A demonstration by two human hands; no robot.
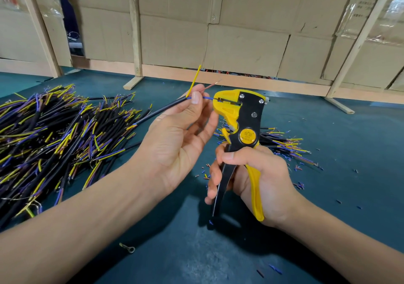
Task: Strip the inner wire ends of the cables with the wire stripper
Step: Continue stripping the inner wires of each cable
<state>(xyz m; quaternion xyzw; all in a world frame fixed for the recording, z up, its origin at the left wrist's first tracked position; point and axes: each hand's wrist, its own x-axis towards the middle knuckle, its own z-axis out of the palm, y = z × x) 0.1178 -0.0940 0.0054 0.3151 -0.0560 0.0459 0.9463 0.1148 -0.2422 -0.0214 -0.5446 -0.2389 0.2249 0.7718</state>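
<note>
Between the two hands, above the teal table point(328, 174), the job is mid-cable. The left hand point(175, 144) pinches a black cable point(161, 109) near its end, thumb and fingers curled round it, and feeds the blue wire point(207, 97) into the yellow head of the stripper point(238, 113). The right hand point(258, 179) wraps both handles of the stripper, which stand partly apart, so by my reading the squeeze is not yet finished. The blue wire's tip is hidden inside the head, and I cannot tell whether its insulation is cut.

Of this cable's three wires, the brown wire point(212, 85) shows bare strands at its tip and looks done. The yellow wire point(196, 78) stands up with its colour running to the very end, so it seems left to do after the blue.

A large pile point(54, 135) lies on the table to the left, and a smaller heap point(284, 141) behind the stripper to the right. Which holds finished work is hard to say for certain; the insulation scraps point(299, 185) scattered near the heap suggest a fair number already stripped, and the pile suggests plenty remaining.
</note>
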